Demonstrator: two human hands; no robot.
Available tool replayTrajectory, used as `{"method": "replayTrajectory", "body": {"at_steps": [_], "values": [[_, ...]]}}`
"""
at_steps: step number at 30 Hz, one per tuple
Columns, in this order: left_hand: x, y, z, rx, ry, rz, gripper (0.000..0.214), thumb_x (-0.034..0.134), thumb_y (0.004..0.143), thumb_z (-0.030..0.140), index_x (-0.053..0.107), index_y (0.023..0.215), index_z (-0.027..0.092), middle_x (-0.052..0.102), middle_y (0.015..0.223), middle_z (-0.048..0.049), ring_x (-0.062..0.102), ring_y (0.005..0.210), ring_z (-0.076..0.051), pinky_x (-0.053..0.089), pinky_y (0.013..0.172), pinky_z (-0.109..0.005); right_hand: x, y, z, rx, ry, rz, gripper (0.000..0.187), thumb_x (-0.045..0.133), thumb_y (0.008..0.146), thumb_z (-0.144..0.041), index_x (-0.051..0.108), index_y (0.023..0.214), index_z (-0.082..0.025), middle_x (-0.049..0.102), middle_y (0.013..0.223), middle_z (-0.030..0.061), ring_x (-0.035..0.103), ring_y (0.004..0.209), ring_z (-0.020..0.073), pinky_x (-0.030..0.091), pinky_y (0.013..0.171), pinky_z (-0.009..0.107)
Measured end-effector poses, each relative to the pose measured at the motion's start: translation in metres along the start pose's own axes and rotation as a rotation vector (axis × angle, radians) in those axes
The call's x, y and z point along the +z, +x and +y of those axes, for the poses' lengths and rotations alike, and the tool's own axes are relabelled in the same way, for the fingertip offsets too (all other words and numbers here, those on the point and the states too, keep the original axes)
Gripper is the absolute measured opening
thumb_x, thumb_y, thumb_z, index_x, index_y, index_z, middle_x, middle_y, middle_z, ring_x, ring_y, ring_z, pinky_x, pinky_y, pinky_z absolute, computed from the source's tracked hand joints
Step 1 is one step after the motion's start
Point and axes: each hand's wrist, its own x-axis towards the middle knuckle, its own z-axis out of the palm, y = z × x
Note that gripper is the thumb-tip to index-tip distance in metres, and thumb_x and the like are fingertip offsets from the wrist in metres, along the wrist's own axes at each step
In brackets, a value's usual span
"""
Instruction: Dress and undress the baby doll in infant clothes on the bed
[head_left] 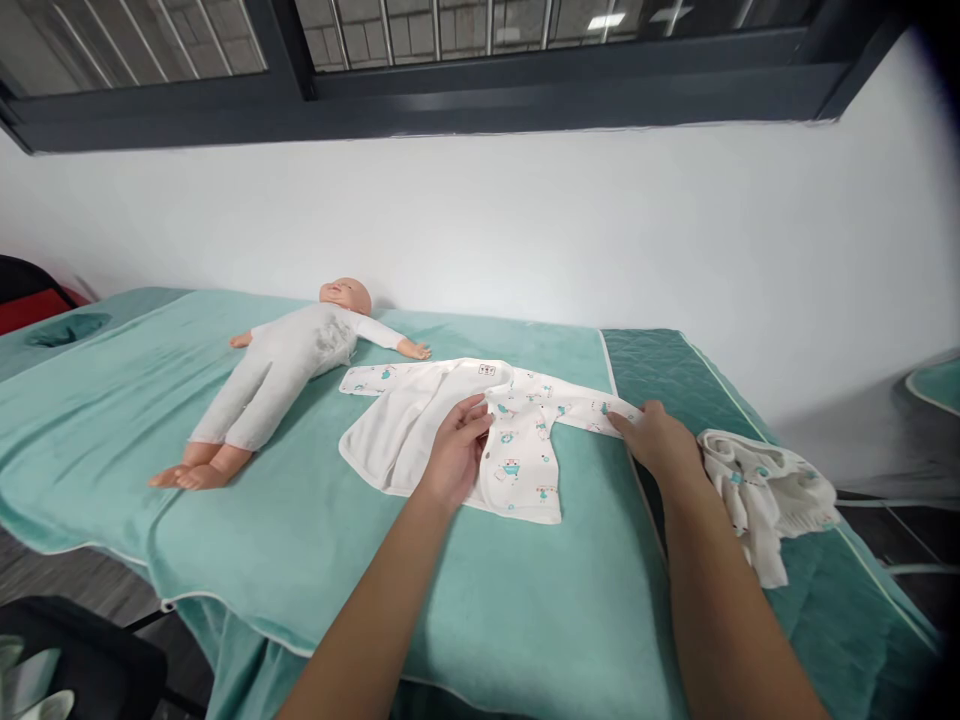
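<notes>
A white baby shirt (525,430) with small printed figures lies spread on the light green cover, one front panel folded open to its plain inside. My left hand (459,450) is at the middle of the shirt, its fingers curled on the edge of the printed front panel. My right hand (656,435) pinches the cuff end of the sleeve on the right, which is stretched out straight. To the left of the shirt a baby doll (285,370) in a white bodysuit lies on its back, one hand close to the shirt's other sleeve.
Crumpled white printed baby clothing (772,490) lies on the darker green quilted pad (847,600) at the right. Behind the bed stands a white wall (487,230) under a dark window frame (525,105). A black chair (82,650) is at the lower left.
</notes>
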Motion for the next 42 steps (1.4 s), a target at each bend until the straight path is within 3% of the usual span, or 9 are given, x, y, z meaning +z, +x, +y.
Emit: {"method": "replayTrajectory", "body": {"at_steps": [4,9,18,22,26,29,35,39,42], "values": [[-0.001,0.001,-0.003,0.007,0.026,-0.018,0.038,0.078,0.074,0.021,0.067,0.111,0.021,0.068,0.097,-0.0026,0.061,0.084,-0.014,0.044,0.078,-0.029,0.001,0.003,-0.003,-0.126,0.173,0.149,0.04,0.052,0.086,-0.033,0.061,0.121,-0.013,0.068,0.112,0.018,0.064,0.102,0.0304,0.046,0.09,0.04],[-0.002,0.001,-0.004,0.006,0.02,-0.032,0.039,0.078,0.074,0.02,0.066,0.11,0.021,0.067,0.102,-0.0033,0.062,0.085,-0.014,0.045,0.076,-0.028,-0.001,0.009,-0.001,-0.171,0.288,0.382,0.04,0.047,0.08,-0.017,0.066,0.114,-0.012,0.067,0.112,0.0159,0.058,0.104,0.0289,0.043,0.096,0.042],[0.0,-0.002,-0.001,-0.007,0.036,-0.07,0.042,0.08,0.073,0.021,0.065,0.112,0.023,0.065,0.118,-0.0047,0.063,0.091,-0.015,0.046,0.082,-0.029,0.001,0.006,-0.006,-0.104,0.237,0.473,0.046,0.047,0.076,-0.013,0.066,0.118,-0.012,0.058,0.121,0.0194,0.052,0.113,0.0327,0.039,0.098,0.045],[0.002,-0.003,0.0,-0.013,0.048,-0.081,0.045,0.081,0.071,0.022,0.066,0.113,0.024,0.065,0.121,-0.0053,0.063,0.097,-0.016,0.046,0.086,-0.031,0.004,-0.002,-0.021,-0.28,0.268,0.406,0.039,0.047,0.082,-0.016,0.065,0.116,-0.015,0.06,0.121,0.0162,0.052,0.113,0.0295,0.039,0.1,0.042],[0.001,-0.003,-0.002,-0.003,0.064,-0.085,0.045,0.081,0.071,0.022,0.066,0.113,0.024,0.063,0.123,-0.0062,0.063,0.096,-0.017,0.046,0.086,-0.032,0.013,-0.008,-0.035,-0.518,0.261,0.148,0.027,0.048,0.089,-0.024,0.068,0.106,-0.02,0.065,0.113,0.0109,0.056,0.107,0.0256,0.042,0.098,0.038],[-0.001,-0.003,-0.003,0.004,0.073,-0.089,0.045,0.081,0.072,0.021,0.066,0.114,0.024,0.062,0.125,-0.0065,0.062,0.098,-0.017,0.046,0.086,-0.031,0.018,-0.007,-0.035,-0.465,0.197,0.067,0.027,0.047,0.088,-0.021,0.069,0.104,-0.019,0.066,0.112,0.0107,0.056,0.107,0.0259,0.042,0.095,0.038],[-0.001,-0.004,-0.001,0.024,0.04,-0.116,0.052,0.081,0.071,0.019,0.064,0.12,0.026,0.062,0.131,-0.0068,0.062,0.106,-0.019,0.045,0.092,-0.034,0.017,-0.002,-0.022,-0.364,0.158,0.14,0.041,0.044,0.079,-0.007,0.068,0.11,-0.016,0.067,0.112,0.0127,0.057,0.105,0.0263,0.043,0.093,0.037],[-0.001,-0.004,0.001,0.029,0.025,-0.111,0.054,0.083,0.069,0.02,0.065,0.119,0.026,0.062,0.132,-0.0071,0.061,0.109,-0.02,0.044,0.094,-0.035,0.014,0.005,-0.008,-0.214,0.126,0.303,0.037,0.051,0.081,-0.018,0.065,0.115,-0.012,0.065,0.113,0.0175,0.055,0.11,0.0312,0.04,0.098,0.043],[-0.002,-0.004,0.0,0.032,0.041,-0.113,0.053,0.082,0.069,0.019,0.066,0.118,0.027,0.061,0.132,-0.0062,0.062,0.102,-0.018,0.044,0.093,-0.034,0.012,0.009,0.002,-0.057,0.126,0.329,0.047,0.061,0.081,-0.035,0.061,0.12,-0.008,0.063,0.114,0.0215,0.053,0.114,0.0362,0.038,0.1,0.049]]}}
